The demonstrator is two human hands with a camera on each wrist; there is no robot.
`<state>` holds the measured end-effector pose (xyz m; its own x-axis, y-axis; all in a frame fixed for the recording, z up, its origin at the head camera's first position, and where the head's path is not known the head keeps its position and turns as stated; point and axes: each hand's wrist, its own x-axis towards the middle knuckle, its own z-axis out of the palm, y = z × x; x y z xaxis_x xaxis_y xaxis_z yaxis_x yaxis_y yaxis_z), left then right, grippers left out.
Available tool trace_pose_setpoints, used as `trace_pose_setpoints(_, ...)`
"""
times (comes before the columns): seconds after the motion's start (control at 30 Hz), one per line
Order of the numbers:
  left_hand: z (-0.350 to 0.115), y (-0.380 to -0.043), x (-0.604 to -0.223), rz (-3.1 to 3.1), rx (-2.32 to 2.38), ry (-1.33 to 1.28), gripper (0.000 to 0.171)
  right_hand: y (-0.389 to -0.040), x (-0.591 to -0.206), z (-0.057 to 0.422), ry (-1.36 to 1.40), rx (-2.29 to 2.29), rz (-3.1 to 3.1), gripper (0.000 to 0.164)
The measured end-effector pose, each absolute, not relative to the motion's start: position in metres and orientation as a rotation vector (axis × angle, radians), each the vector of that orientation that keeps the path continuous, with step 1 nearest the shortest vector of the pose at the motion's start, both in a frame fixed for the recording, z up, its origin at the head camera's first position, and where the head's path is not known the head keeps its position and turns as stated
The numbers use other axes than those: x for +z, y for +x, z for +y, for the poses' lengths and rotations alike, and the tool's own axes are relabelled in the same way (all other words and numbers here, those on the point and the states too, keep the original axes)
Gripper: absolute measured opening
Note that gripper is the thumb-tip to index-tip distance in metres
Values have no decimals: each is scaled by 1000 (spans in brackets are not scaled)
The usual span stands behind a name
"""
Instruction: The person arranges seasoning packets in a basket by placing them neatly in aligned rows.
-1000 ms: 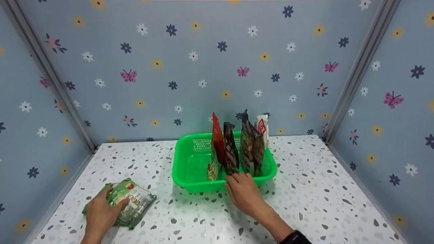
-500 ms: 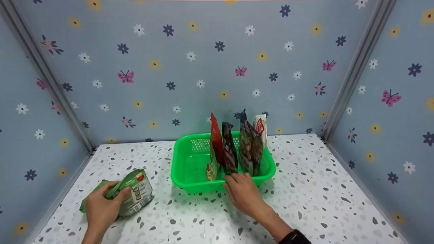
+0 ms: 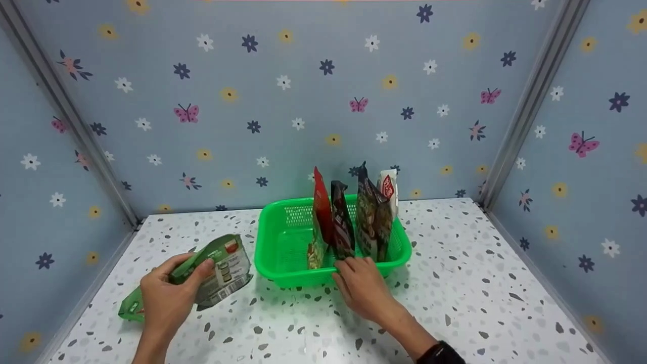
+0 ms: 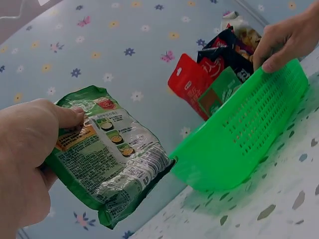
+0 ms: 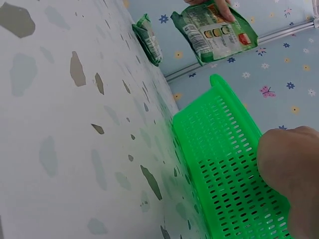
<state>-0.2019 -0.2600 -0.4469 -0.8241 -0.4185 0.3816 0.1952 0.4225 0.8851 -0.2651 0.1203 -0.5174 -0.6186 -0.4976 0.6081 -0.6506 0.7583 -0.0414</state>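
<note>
My left hand [image 3: 167, 298] pinches a green food packet [image 3: 222, 273] between thumb and fingers, held above the table to the left of the basket. In the left wrist view, the held packet [image 4: 117, 154] shows its printed back and barcode. A second green packet [image 3: 132, 305] lies on the table behind my left hand, partly hidden by it. My right hand [image 3: 365, 288] grips the front rim of a green plastic basket [image 3: 298, 279], thumb outside and fingers over the edge, as the left wrist view shows. Its fingertips are hidden inside.
Upright in the basket stand a red packet [image 3: 323, 207], a dark packet [image 3: 343, 222], a dark brown packet [image 3: 374, 222] and a white packet [image 3: 389, 187]. The basket's left part shows bare floor. Flower-patterned walls enclose the speckled table [image 3: 445, 303] at back and sides.
My left hand has taken hold of the upper green packet, lifted it off and carried it right toward the basket, uncovering the other green packet. The right hand stays at the rim.
</note>
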Motion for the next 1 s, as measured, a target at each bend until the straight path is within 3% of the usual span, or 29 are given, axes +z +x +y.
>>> trace_pose_setpoints(0.2,-221,-201,-431,-2071,-1580,-4,22,-261,-502,126,890,632,-2544,38)
trace_pose_setpoints(0.57,-163,-203,-413,-2076,-1676,-331,19,-236,-446,123,889,1123,-2316,45)
trace_pose_setpoints(0.87,-130,-202,-405,-2087,-1748,-505,21,-221,-407,125,981,1627,-2280,70)
trace_pose_setpoints(1.0,-122,-202,-405,-2078,-1758,-560,21,-221,-404,132,1034,1733,-2286,60)
